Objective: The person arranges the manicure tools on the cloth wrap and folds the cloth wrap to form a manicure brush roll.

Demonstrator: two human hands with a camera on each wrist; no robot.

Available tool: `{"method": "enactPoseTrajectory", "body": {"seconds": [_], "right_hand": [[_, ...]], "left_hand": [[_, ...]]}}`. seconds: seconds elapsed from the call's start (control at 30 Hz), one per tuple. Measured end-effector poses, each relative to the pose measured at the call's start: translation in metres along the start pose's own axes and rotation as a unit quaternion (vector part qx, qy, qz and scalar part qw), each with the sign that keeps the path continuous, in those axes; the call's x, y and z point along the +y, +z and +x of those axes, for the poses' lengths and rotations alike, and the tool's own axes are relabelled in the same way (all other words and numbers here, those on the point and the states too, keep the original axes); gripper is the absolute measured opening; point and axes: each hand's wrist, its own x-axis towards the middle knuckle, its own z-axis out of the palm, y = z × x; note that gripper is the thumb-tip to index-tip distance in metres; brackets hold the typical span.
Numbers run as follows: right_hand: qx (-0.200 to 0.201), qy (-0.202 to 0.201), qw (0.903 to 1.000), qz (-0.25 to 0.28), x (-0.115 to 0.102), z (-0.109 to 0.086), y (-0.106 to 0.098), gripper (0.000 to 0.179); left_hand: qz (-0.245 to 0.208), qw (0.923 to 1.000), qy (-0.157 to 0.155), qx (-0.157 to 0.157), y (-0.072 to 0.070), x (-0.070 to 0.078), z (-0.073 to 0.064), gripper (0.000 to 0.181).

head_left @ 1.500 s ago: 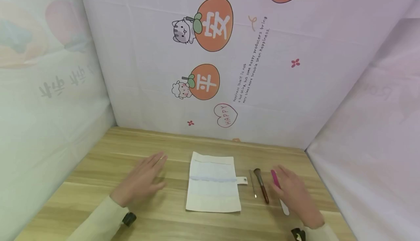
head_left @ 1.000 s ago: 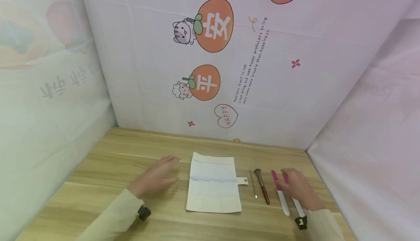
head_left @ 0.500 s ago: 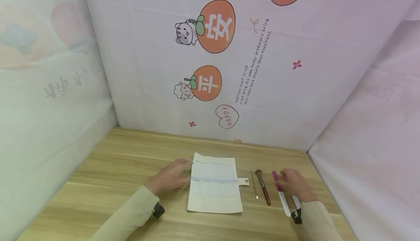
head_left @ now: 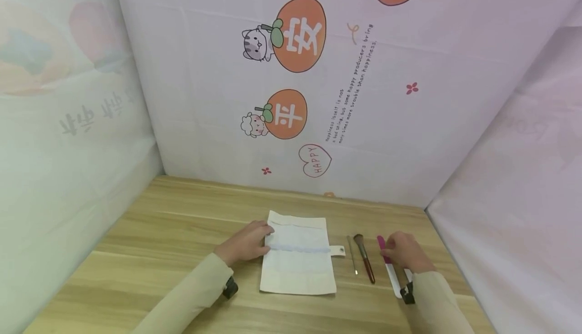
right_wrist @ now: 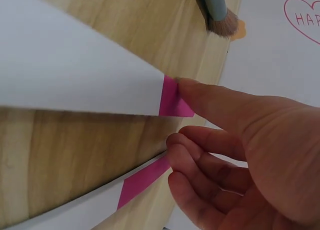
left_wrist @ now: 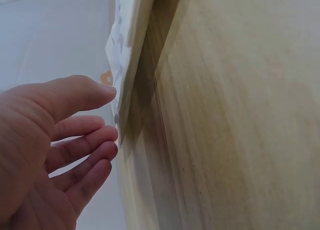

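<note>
An unfolded white pouch (head_left: 297, 268) with a snap tab (head_left: 338, 250) lies flat on the wooden table. My left hand (head_left: 245, 243) touches its left edge, with loosely bent fingertips in the left wrist view. Two nail files with pink ends lie on the right. My right hand (head_left: 406, 253) is over them. In the right wrist view, the thumb touches the pink end of the nearer nail file (right_wrist: 90, 70). The other fingers, loosely curled, are by the pink end of the second nail file (right_wrist: 100, 207). A gap shows between thumb and fingers.
Between pouch and nail files lie a makeup brush (head_left: 365, 260) with a dark red handle and a thin metal stick (head_left: 352, 255). White printed cloth (head_left: 218, 96) encloses the table (head_left: 136, 238) at the back and both sides.
My left hand has moved right across the table to the pouch's left edge. The right hand went right, uncovering the second nail file, then back slightly left to the first one.
</note>
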Motion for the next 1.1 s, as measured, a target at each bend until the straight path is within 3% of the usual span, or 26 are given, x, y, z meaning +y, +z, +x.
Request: {"method": "enactPoseTrajectory", "body": {"seconds": [0.43, 0.63, 1.1], "right_hand": [[-0.006, 0.029, 0.9996, -0.002, -0.01, 0.005, 0.0, 0.015], [-0.004, 0.053, 0.9986, 0.006, -0.01, 0.004, -0.001, 0.016], [0.005, 0.058, 0.9968, 0.055, -0.009, 0.004, -0.01, 0.014]], "left_hand": [[0.014, 0.9994, -0.008, -0.031, 0.004, -0.001, 0.014, 0.012], [0.0, 0.9996, 0.001, -0.028, 0.004, -0.002, 0.017, 0.016], [-0.018, 0.9995, -0.001, -0.027, 0.006, -0.001, 0.013, 0.015]]}}
